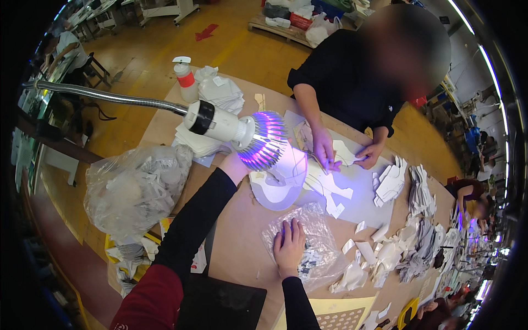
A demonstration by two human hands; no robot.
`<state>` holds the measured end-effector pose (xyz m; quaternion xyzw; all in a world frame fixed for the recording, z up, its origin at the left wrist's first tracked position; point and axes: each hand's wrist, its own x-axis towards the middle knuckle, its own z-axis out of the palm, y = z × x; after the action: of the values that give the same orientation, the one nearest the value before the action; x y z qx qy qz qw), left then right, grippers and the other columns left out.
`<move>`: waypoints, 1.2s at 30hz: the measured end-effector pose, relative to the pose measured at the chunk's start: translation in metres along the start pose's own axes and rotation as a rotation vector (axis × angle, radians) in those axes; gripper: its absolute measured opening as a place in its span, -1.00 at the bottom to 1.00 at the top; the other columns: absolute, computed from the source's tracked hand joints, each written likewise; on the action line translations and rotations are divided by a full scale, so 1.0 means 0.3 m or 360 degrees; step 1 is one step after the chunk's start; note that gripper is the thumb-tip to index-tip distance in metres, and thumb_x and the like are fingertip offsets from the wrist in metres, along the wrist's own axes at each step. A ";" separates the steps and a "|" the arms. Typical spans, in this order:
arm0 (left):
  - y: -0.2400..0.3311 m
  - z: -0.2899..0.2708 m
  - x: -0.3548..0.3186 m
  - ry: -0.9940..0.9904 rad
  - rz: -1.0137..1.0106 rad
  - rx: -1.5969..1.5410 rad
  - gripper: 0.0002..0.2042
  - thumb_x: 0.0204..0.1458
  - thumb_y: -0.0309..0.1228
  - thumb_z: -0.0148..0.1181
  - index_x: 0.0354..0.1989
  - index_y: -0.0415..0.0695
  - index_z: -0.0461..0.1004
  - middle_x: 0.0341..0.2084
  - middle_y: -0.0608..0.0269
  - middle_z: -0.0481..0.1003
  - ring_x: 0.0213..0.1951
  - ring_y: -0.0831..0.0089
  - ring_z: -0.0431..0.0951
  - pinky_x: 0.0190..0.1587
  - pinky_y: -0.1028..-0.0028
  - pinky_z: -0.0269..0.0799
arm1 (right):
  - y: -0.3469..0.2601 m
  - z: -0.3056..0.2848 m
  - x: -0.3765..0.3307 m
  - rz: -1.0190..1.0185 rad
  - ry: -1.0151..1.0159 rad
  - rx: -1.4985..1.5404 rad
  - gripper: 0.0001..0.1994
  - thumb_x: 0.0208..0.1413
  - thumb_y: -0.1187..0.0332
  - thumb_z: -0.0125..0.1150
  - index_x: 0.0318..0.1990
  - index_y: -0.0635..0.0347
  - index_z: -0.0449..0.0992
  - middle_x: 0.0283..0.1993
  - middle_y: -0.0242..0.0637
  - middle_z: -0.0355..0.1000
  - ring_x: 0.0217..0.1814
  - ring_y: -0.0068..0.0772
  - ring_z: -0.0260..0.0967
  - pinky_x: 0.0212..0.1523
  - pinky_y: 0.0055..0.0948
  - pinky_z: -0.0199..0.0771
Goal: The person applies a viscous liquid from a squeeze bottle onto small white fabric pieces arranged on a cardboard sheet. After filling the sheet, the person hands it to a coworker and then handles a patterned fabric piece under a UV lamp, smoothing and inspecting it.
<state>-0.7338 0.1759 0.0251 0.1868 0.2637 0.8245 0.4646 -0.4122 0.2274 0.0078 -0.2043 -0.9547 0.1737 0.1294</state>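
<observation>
My left hand reaches forward under the lamp, whose finned head glows violet. Only its wrist shows; the lamp hides the fingers. Close by lie white cut pieces and a rounded pale panel lit by the lamp. My right hand rests on a clear plastic bag, fingers laid over it and not gripping. Small dark and light bits show inside the bag. Across the table, a co-worker's hands hold a white cut piece above a pale board.
A big clear bag of pale pieces bulges at the left edge. Behind the lamp stand a spray bottle and stacked white pieces. Grey and white stacks line the right. A flexible metal lamp arm crosses the upper left.
</observation>
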 end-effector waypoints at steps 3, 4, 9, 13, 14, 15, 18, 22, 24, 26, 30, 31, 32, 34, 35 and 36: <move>0.011 -0.046 0.020 -0.0055 -0.0052 0.0036 -0.45 0.27 -0.03 -0.22 0.37 0.00 0.03 0.39 0.14 0.02 0.39 0.19 0.03 0.36 0.06 0.02 | 0.003 0.001 0.002 -0.0011 0.0006 -0.0004 -0.63 0.11 0.32 0.08 0.08 0.21 0.43 0.23 0.00 0.27 0.29 0.12 0.14 0.26 0.01 0.14; 0.014 -0.056 0.025 -0.0072 -0.0071 0.0048 -0.44 0.27 -0.01 -0.24 0.38 0.01 0.03 0.39 0.14 0.03 0.39 0.21 0.02 0.37 0.07 0.00 | 0.006 0.002 0.001 -0.0018 0.0009 -0.0007 -0.63 0.11 0.32 0.09 0.08 0.21 0.43 0.23 0.00 0.27 0.29 0.12 0.14 0.26 0.01 0.14; 0.046 -0.017 0.001 -0.0086 -0.0517 -0.2153 -0.33 0.27 0.14 -0.37 0.41 -0.03 -0.09 0.40 0.19 0.00 0.40 0.20 -0.01 0.41 0.12 -0.10 | 0.013 0.009 0.001 -0.0018 0.0020 -0.0032 -0.63 0.09 0.33 0.09 0.06 0.20 0.44 0.22 0.00 0.29 0.28 0.11 0.16 0.25 0.00 0.17; 0.051 0.060 -0.006 -0.0052 -0.0194 -0.0251 -0.32 0.25 0.16 -0.37 0.41 -0.03 -0.10 0.40 0.22 -0.01 0.40 0.19 -0.02 0.42 0.12 -0.14 | 0.018 -0.005 0.003 -0.0023 0.0049 -0.0059 -0.64 0.08 0.34 0.09 0.06 0.20 0.45 0.21 -0.01 0.29 0.26 0.09 0.18 0.23 0.00 0.19; 0.046 0.067 0.009 -0.0006 -0.0211 -0.0213 -0.32 0.25 0.16 -0.37 0.41 -0.03 -0.11 0.41 0.22 -0.01 0.40 0.19 -0.03 0.42 0.13 -0.14 | 0.020 -0.007 0.002 -0.0016 0.0056 -0.0043 -0.63 0.08 0.35 0.09 0.06 0.22 0.44 0.22 0.00 0.28 0.27 0.11 0.17 0.24 0.00 0.17; 0.050 0.062 0.008 0.0057 -0.0212 -0.0175 -0.32 0.25 0.16 -0.36 0.41 -0.03 -0.11 0.41 0.22 -0.01 0.40 0.19 -0.03 0.42 0.13 -0.14 | 0.018 -0.007 0.001 -0.0026 0.0050 -0.0022 -0.63 0.08 0.36 0.09 0.06 0.23 0.44 0.22 0.01 0.28 0.28 0.12 0.15 0.25 0.00 0.15; 0.022 -0.101 0.015 -0.0177 -0.0248 0.0445 -0.33 0.25 0.08 -0.20 0.40 -0.06 -0.11 0.39 0.04 -0.03 0.39 0.20 -0.01 0.40 0.15 -0.10 | 0.006 0.011 0.001 -0.0050 0.0037 0.0029 -0.64 0.08 0.37 0.10 0.06 0.24 0.43 0.22 0.01 0.28 0.28 0.13 0.15 0.25 0.00 0.15; -0.021 -0.074 0.004 -0.0218 -0.0081 0.1051 -0.32 0.22 -0.10 0.02 0.38 -0.09 -0.15 0.39 -0.04 -0.05 0.38 0.18 0.04 0.36 0.12 0.01 | 0.008 0.012 -0.002 -0.0032 0.0054 0.0019 -0.64 0.09 0.37 0.10 0.06 0.24 0.43 0.22 0.02 0.27 0.28 0.13 0.15 0.25 -0.01 0.15; 0.000 0.036 -0.005 -0.0105 -0.0108 0.0699 -0.30 0.17 -0.32 0.08 0.36 -0.09 -0.23 0.37 -0.04 0.01 0.32 0.13 0.16 0.30 0.10 0.15 | 0.018 0.008 -0.005 -0.0032 0.0077 -0.0036 -0.64 0.10 0.35 0.09 0.06 0.23 0.44 0.22 0.00 0.28 0.28 0.10 0.16 0.25 -0.02 0.17; 0.035 0.076 -0.018 -0.0006 -0.0147 0.0345 -0.27 0.14 -0.47 0.09 0.36 -0.09 -0.28 0.35 -0.04 0.08 0.26 0.09 0.26 0.25 0.10 0.25 | 0.008 0.013 -0.006 -0.0050 0.0080 -0.0056 -0.64 0.10 0.34 0.09 0.06 0.23 0.45 0.22 -0.01 0.29 0.28 0.08 0.17 0.25 -0.03 0.18; 0.072 0.175 -0.030 0.0013 -0.0281 0.0189 -0.41 0.11 -0.55 0.09 0.31 -0.21 0.01 0.17 0.02 0.31 0.12 0.25 0.39 0.16 0.29 0.33 | 0.007 0.003 -0.004 -0.0052 0.0099 -0.0063 -0.64 0.11 0.34 0.09 0.06 0.23 0.45 0.21 -0.01 0.29 0.28 0.07 0.18 0.24 -0.03 0.19; 0.072 0.171 -0.036 0.0009 -0.0294 0.0187 -0.45 0.12 -0.54 0.10 0.29 -0.26 0.11 0.14 0.05 0.35 0.11 0.30 0.40 0.16 0.34 0.32 | 0.004 0.004 -0.005 -0.0056 0.0104 -0.0051 -0.64 0.11 0.34 0.08 0.06 0.23 0.45 0.21 -0.01 0.30 0.28 0.07 0.18 0.24 -0.03 0.19; 0.073 0.166 -0.044 0.0007 -0.0305 0.0183 -0.49 0.13 -0.52 0.11 0.28 -0.30 0.20 0.12 0.07 0.38 0.10 0.36 0.40 0.16 0.38 0.31 | 0.002 0.004 -0.004 -0.0065 0.0091 -0.0033 -0.64 0.11 0.34 0.09 0.06 0.23 0.44 0.21 -0.01 0.29 0.28 0.08 0.17 0.25 -0.03 0.18; 0.061 0.153 -0.040 0.0098 -0.0331 0.0206 -0.47 0.14 -0.54 0.07 0.28 -0.19 0.06 0.13 0.04 0.36 0.12 0.32 0.39 0.17 0.35 0.30 | 0.002 0.007 -0.002 -0.0040 0.0084 -0.0007 -0.63 0.10 0.36 0.09 0.08 0.23 0.43 0.22 -0.01 0.28 0.29 0.08 0.16 0.26 -0.04 0.17; 0.053 0.148 -0.040 0.0180 -0.0341 0.0212 -0.42 0.15 -0.57 0.03 0.30 -0.08 -0.09 0.15 0.01 0.34 0.13 0.28 0.39 0.17 0.31 0.30 | 0.008 0.008 -0.006 -0.0040 0.0081 -0.0012 -0.63 0.10 0.36 0.09 0.08 0.23 0.43 0.22 -0.02 0.29 0.29 0.08 0.16 0.26 -0.04 0.17; 0.050 0.154 -0.041 0.0326 -0.0352 0.0227 -0.25 0.15 -0.62 -0.03 0.33 0.15 -0.39 0.18 -0.05 0.29 0.15 0.20 0.38 0.17 0.22 0.32 | 0.013 0.010 -0.008 -0.0035 0.0086 -0.0012 -0.63 0.10 0.36 0.10 0.07 0.23 0.44 0.22 -0.02 0.29 0.29 0.08 0.16 0.26 -0.04 0.18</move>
<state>-0.7120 0.1709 0.0699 0.1040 0.3866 0.7622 0.5088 -0.4097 0.2289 0.0032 -0.1989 -0.9537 0.1630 0.1562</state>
